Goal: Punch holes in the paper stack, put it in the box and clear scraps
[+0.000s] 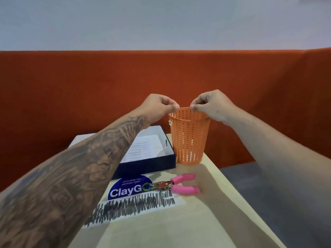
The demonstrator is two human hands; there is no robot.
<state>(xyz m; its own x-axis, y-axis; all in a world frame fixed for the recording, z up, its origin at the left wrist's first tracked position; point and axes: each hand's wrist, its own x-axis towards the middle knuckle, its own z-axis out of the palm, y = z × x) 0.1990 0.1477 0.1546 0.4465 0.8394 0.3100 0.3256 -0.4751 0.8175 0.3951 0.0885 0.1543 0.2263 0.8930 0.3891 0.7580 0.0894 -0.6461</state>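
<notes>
Head view: the paper stack point(141, 149) lies flat inside the navy box point(148, 164), left of centre. Just right of the box stands the orange basket point(189, 140), upright. Over its rim, the left hand point(159, 106) and right hand point(211, 107) are each curled, thumb pinched to forefinger. Whether a scrap or the rim sits in either pinch I cannot tell. The pink-handled hole punch point(176, 184) lies lower down on the tabletop point(179, 224), partly on a ClayGo sticker point(129, 189).

Judged risk: small scraps could fall through the basket's slotted wall or miss the rim, and a nudge could tip the basket, which looks light.

Count: one stack, one box, one basket, one punch, two hands.
</notes>
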